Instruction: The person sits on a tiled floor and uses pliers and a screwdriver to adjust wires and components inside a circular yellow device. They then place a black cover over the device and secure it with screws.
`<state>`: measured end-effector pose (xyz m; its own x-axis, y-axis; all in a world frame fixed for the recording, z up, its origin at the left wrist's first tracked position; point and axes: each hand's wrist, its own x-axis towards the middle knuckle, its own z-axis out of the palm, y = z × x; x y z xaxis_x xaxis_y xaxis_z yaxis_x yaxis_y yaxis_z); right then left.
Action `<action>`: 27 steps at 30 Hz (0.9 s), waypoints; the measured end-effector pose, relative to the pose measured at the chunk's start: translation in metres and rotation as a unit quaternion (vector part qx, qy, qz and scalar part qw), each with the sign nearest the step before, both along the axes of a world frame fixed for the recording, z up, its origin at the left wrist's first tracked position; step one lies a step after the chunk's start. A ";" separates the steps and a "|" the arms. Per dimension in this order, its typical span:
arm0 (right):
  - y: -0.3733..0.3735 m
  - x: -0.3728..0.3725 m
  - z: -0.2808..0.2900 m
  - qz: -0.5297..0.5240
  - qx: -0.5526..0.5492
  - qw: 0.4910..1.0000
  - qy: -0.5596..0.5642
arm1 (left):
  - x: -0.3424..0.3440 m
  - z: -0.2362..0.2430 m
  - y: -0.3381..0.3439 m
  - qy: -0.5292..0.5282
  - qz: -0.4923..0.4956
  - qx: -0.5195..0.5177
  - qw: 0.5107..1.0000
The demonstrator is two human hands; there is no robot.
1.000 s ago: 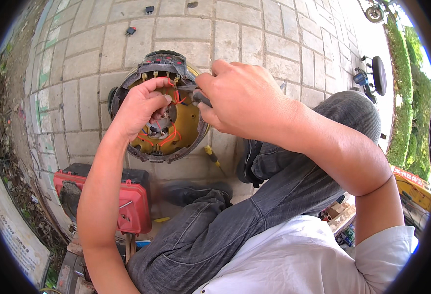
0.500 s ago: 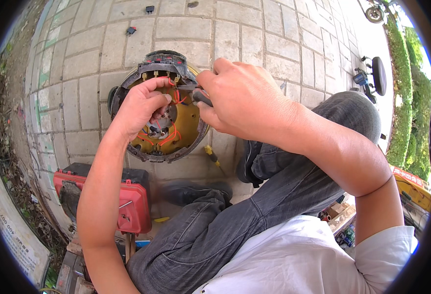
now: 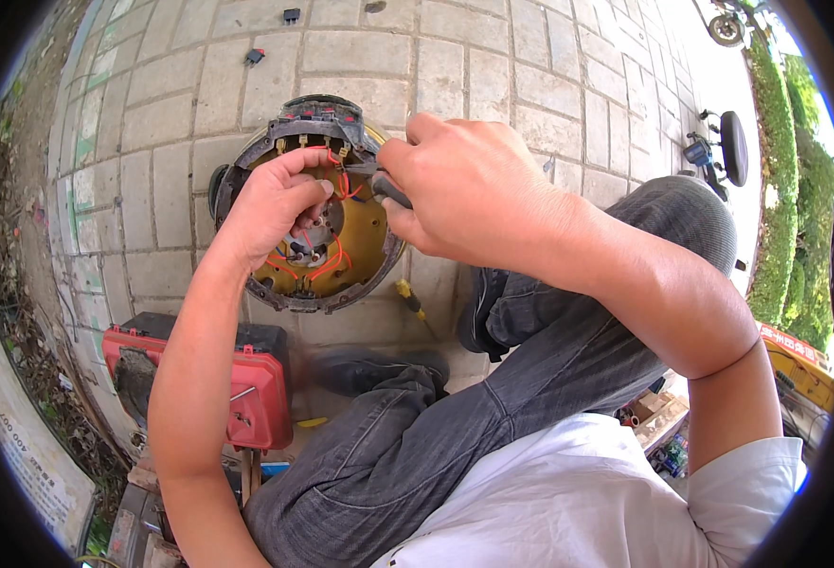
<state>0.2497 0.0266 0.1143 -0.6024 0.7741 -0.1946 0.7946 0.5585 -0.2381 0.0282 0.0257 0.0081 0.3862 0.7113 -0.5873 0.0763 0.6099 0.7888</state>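
Note:
A round housing point(image 3: 365, 232) with a yellow inside, a dark segmented rim, terminals and red wires point(image 3: 327, 265) lies in front of me. My left hand point(image 3: 279, 199) reaches into its upper middle, fingers closed on a red wire point(image 3: 330, 159) near the terminals. My right hand point(image 3: 464, 194) grips a dark-handled tool point(image 3: 388, 189), whose slim metal end points left to the wire by my left fingertips; its exact tip is hard to make out. A yellow-and-black screwdriver point(image 3: 409, 300) lies on the pavement below the housing, to the right.
My bent legs point(image 3: 559, 369) fill the lower middle. A red-and-black toolbox point(image 3: 260, 398) sits lower left. Two small dark parts point(image 3: 254, 57) lie on the paving point(image 3: 455, 76) above the housing. A black seat point(image 3: 734, 147), a wheel point(image 3: 725, 28) and a wooden box point(image 3: 661, 417) are at right.

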 end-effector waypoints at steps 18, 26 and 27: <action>-0.006 0.005 -0.004 -0.068 -0.016 0.995 0.066 | -0.003 -0.002 -0.001 0.004 -0.007 -0.001 1.000; -0.010 0.006 -0.013 -0.139 -0.027 0.984 0.105 | 0.002 0.002 -0.002 0.017 0.013 0.000 1.000; -0.010 0.006 -0.013 -0.130 -0.024 0.985 0.111 | 0.001 0.002 -0.002 0.015 0.013 0.001 1.000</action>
